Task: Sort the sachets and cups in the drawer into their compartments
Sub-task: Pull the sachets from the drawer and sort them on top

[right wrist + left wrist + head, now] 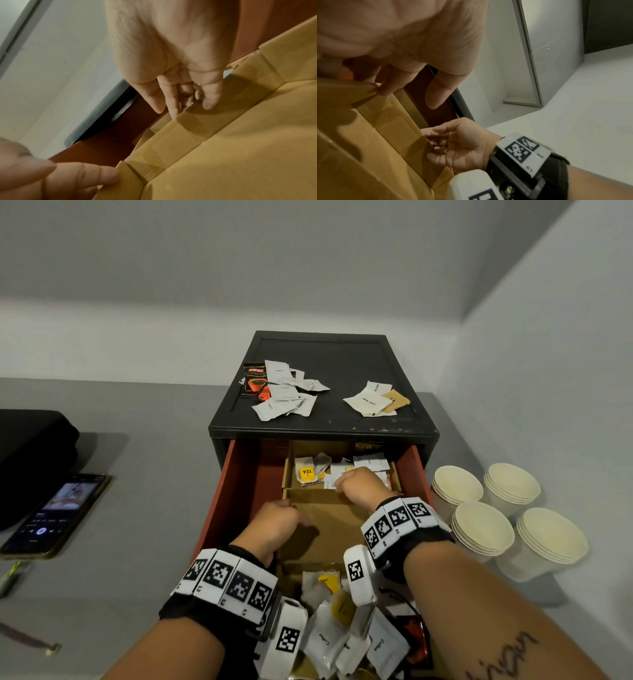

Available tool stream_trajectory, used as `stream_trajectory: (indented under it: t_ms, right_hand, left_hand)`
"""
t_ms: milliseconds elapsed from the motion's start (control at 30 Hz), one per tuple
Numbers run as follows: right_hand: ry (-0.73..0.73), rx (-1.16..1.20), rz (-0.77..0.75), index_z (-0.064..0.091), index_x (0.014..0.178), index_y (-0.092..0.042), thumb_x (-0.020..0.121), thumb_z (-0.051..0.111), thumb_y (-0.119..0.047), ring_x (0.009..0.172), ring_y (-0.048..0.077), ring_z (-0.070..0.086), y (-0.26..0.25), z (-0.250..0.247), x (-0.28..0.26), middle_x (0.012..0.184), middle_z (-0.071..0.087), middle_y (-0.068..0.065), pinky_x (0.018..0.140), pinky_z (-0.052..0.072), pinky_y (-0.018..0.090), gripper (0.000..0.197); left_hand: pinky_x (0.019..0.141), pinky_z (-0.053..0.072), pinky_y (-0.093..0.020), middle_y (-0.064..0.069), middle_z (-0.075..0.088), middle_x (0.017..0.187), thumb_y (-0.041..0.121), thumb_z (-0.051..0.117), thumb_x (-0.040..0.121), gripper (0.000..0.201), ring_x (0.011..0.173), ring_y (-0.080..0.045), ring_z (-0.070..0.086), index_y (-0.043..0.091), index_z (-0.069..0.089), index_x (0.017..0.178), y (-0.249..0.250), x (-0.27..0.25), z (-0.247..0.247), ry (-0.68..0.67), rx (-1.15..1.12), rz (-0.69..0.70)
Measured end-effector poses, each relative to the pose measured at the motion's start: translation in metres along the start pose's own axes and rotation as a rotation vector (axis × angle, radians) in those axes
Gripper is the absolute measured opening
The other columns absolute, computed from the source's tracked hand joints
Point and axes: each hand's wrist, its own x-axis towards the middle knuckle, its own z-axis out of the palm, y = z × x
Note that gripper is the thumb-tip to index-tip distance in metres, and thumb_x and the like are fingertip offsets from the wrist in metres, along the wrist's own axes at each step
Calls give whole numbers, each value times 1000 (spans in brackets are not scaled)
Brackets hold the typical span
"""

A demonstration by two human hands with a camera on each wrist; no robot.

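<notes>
Black plastic cabinet top (342,361), scuffed pale at the front edge. Brick-red open drawer (236,474) with tan cardboard dividers (329,522). White paper sachets (284,392) with small black lettering, alongside a black-and-orange coffee packet (255,380) with red banner. Light brown sachet (397,400) among white ones. Yellow "TEA" tag (306,473) on a white tea bag. Cream stacked paper cups (457,486) on a grey counter (154,460). White wrist bands (229,580) printed with black square-code markers, over black straps. Dark phone (54,515) with lit bluish screen. Pale grey walls (308,268).
</notes>
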Motion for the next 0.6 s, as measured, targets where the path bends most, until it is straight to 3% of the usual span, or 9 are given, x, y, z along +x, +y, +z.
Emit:
stream_trajectory:
  t_ms: [100, 267, 367, 400, 500, 600]
  right_hand:
    - [10, 31, 2, 56, 126, 1, 93, 46, -10, 122, 32, 50, -1, -2, 1, 130, 55, 19, 101, 42, 34, 36]
    - [55, 88, -14, 57, 125, 0, 93, 46, -11, 121, 32, 51, -1, -2, -1, 128, 56, 19, 102, 43, 36, 35]
    - [46, 84, -28, 58, 124, -1, 93, 46, -12, 120, 32, 52, -1, -5, -8, 128, 57, 19, 100, 43, 35, 35]
    - [44, 90, -41, 59, 123, -1, 93, 46, -12, 120, 32, 52, -3, -6, -10, 127, 58, 18, 98, 42, 34, 34]
    - [46, 125, -88, 61, 120, -3, 92, 49, -10, 119, 31, 54, -6, -8, -22, 125, 60, 17, 97, 42, 32, 31]
    - [40, 163, -136, 63, 118, -3, 93, 51, -9, 120, 26, 52, -12, -15, -39, 127, 60, 13, 91, 39, 23, 29]
  left_hand:
    - [82, 54, -43, -23, 68, 100, -1, 64, 69, 49, 87, -35, 66, 1, 60, 118, -3, 5, -2, -11, -33, 29]
    - [89, 52, -51, -27, 65, 105, 5, 66, 73, 40, 91, -39, 65, 0, 60, 112, 1, -4, -1, 35, -89, 74]
    - [93, 50, -51, -23, 62, 118, 20, 71, 54, 78, 102, -38, 62, 4, 54, 128, 1, -7, 2, 31, -130, 82]
    - [94, 50, -51, -21, 60, 122, 21, 72, 53, 82, 106, -37, 61, 6, 52, 130, 3, -8, 3, 32, -115, 93]
    - [90, 52, -47, -19, 64, 114, 7, 67, 80, 46, 100, -35, 64, 9, 55, 124, 12, -22, 8, 81, -10, 169]
    - [87, 54, -40, -12, 67, 101, 9, 67, 82, 19, 92, -29, 65, 15, 62, 99, 15, -26, 9, 89, 200, 253]
